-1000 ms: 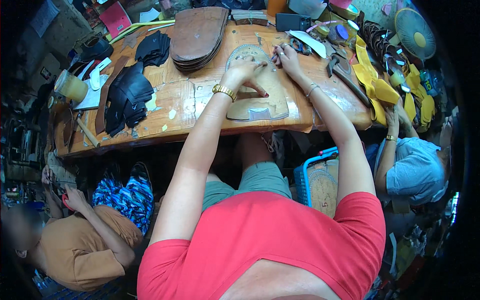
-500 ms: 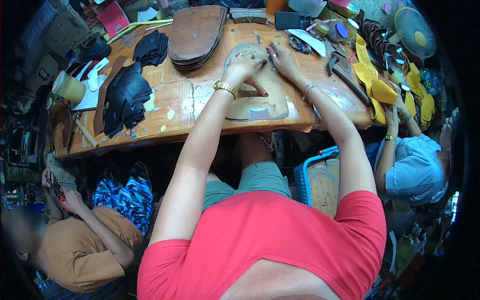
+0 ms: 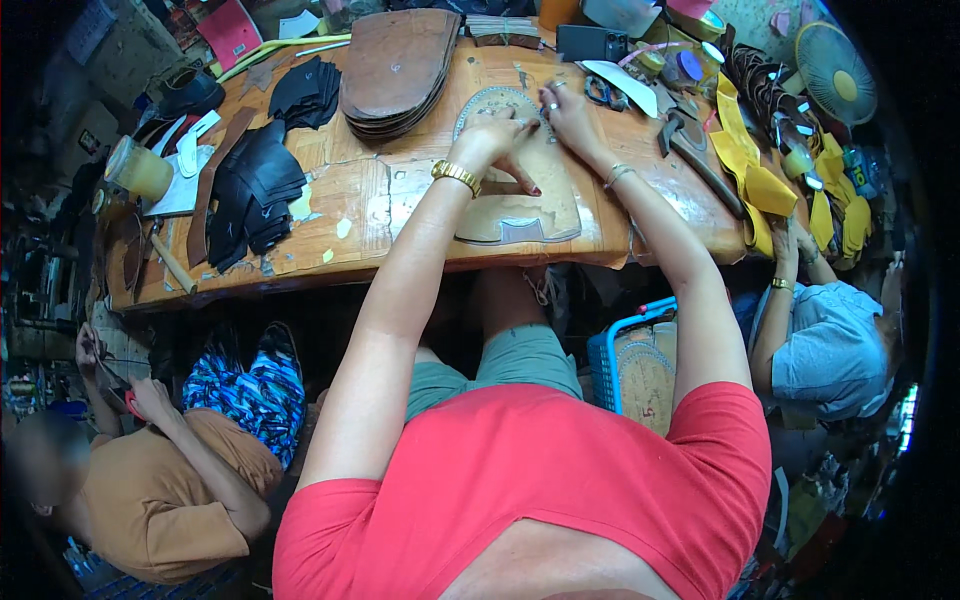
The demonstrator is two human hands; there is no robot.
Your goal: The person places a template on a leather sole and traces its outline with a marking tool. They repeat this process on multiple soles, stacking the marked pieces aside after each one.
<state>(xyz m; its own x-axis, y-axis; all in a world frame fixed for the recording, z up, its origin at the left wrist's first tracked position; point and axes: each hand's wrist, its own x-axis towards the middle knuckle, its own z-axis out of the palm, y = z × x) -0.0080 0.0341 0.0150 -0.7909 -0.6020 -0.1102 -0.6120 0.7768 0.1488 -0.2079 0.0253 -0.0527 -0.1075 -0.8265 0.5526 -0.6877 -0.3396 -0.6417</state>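
A tan template [image 3: 548, 203] with a rounded far end and a line of small holes along its edge lies on the wooden table in front of me. My left hand [image 3: 494, 146] presses on it from above, fingers stretched out and thumb spread apart, with a gold watch at the wrist. At the template's upper right edge, my right hand [image 3: 570, 118] is closed in a pinch. What its fingers hold, if anything, is too small and blurred to make out. A grey-brown patch [image 3: 520, 231] shows at the template's near end.
A stack of brown leather pieces [image 3: 396, 75] stands beyond my left hand, and black leather pieces [image 3: 250, 190] lie farther left. To the right are a hammer [image 3: 703, 172] and yellow strips [image 3: 738, 150]. Co-workers sit on both sides. A blue basket [image 3: 603, 365] stands below the table.
My right hand has shifted slightly at the template's upper right edge, still pinched. My left hand stays pressed on the template. The left co-worker's hands have moved a little.
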